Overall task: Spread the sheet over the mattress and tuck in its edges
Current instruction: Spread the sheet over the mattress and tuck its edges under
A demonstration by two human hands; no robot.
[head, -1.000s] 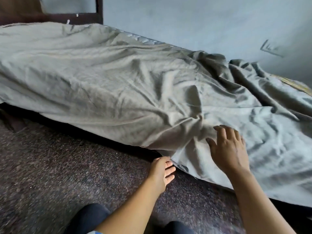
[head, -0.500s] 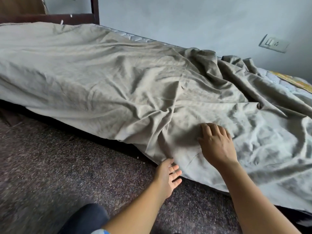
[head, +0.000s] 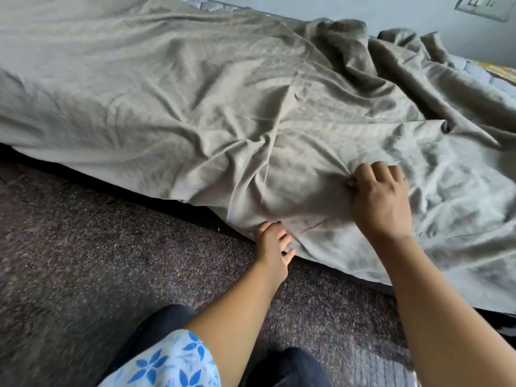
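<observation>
A wrinkled grey-green sheet [head: 173, 88] covers a low mattress [head: 206, 3], whose quilted top shows only along the far edge. The sheet's near edge hangs down over the side toward the floor. My right hand [head: 377, 196] lies on the sheet near that edge, fingers curled and pinching a fold of fabric. My left hand [head: 272, 244] is lower, at the hanging hem, fingers spread and touching the cloth where it meets the floor. Bunched folds of sheet pile up at the far right.
Dark speckled carpet [head: 83, 261] covers the floor in front of the bed. A grey wall [head: 391, 9] runs behind the mattress, with a switch plate [head: 483, 7] at top right. A yellow patterned cloth [head: 499, 69] shows at the right edge. My knees are at the bottom.
The view has moved closer to the bed. My right hand went from flat on the sheet to pinching a fold. My left hand has reached the hanging hem.
</observation>
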